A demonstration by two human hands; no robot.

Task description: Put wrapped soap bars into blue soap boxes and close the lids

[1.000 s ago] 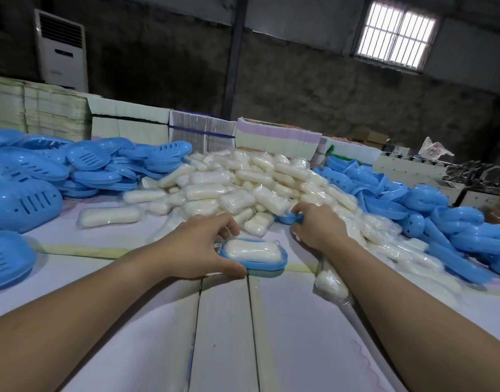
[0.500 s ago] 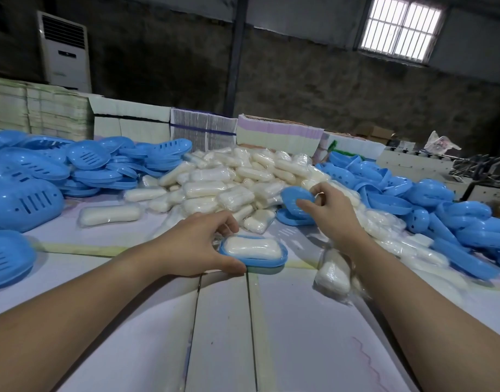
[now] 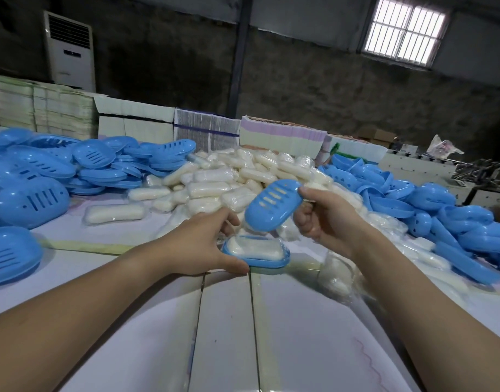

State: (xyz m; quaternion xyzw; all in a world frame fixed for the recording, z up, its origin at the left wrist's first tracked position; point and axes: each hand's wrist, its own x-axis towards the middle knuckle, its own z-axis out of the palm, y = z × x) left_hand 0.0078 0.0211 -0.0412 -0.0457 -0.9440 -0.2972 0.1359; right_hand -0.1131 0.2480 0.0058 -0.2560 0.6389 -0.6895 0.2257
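Note:
A blue soap box base point(image 3: 268, 263) lies on the white table point(image 3: 226, 329) with a wrapped white soap bar point(image 3: 255, 248) in it. My left hand point(image 3: 199, 246) grips the base's left end between thumb and fingers. Just above it, tilted, hangs a blue slotted lid point(image 3: 272, 205), which my right hand point(image 3: 325, 219) holds by its right end. Behind both lies a big pile of wrapped soap bars point(image 3: 243, 176).
Heaps of blue lids and closed boxes point(image 3: 45, 176) fill the left side. More blue box parts point(image 3: 430, 205) are heaped on the right, with loose wrapped bars point(image 3: 336, 278) beside my right forearm. Stacked flat cartons point(image 3: 135, 120) line the table's far edge.
My right hand has picked a blue lid out of the pile and carried it up and left, over the filled base. My left hand has stayed on the base.

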